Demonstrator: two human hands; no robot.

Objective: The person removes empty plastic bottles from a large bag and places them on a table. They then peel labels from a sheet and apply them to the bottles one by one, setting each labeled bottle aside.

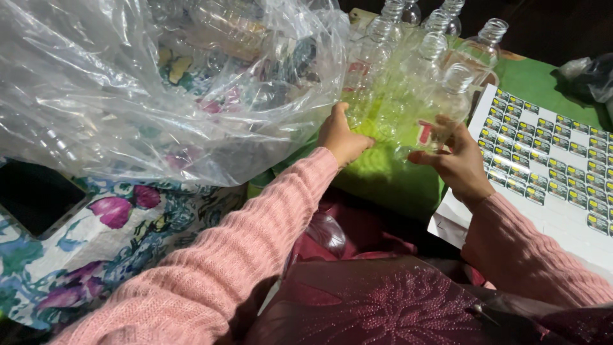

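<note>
Two hands gather a cluster of clear, uncapped plastic bottles on a green cloth.

At far left a big clear plastic bag [159,89] billows over a flowered cloth [96,255], more bottles showing dimly inside it. Just right of its mouth, the left hand [341,137] presses open-palmed against the near side of the standing bottles [408,89], fingers curled on one but clasping nothing fully. The right hand [456,163] wraps loosely around the rightmost bottle [450,108], thumb and fingers part-closed on its body. Further right lies a white sheet of small stickers [549,166]. The step looks like lining up the bottles; the next move calls for a steady, light hold so none tips.
</note>
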